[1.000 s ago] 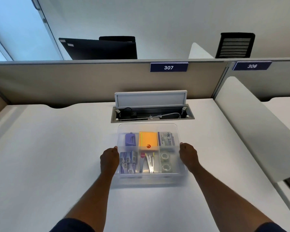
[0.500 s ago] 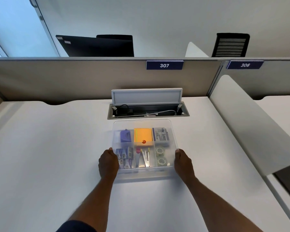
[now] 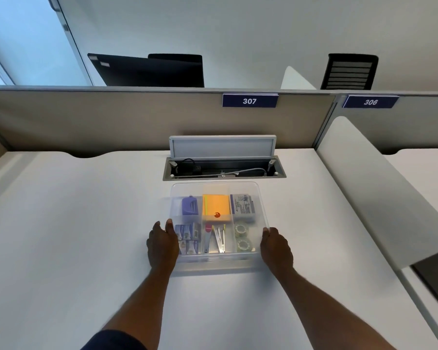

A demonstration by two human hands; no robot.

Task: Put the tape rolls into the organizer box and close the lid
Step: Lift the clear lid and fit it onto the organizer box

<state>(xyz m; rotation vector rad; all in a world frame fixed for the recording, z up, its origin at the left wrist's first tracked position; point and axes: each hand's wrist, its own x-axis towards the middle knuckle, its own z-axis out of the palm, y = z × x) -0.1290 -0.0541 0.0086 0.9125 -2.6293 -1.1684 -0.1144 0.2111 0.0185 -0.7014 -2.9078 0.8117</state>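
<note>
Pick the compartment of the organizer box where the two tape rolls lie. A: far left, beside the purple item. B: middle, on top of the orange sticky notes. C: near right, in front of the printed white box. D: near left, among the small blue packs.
C: the two clear tape rolls lie one behind the other in the near right compartment of the organizer box, just in front of the printed white box.

Clear organizer box [image 3: 214, 261], flat on desk [image 3: 86, 223], lid [image 3: 215, 188] seemingly on; two clear tape rolls [image 3: 241, 236] lying flat in near-right compartment.
</note>
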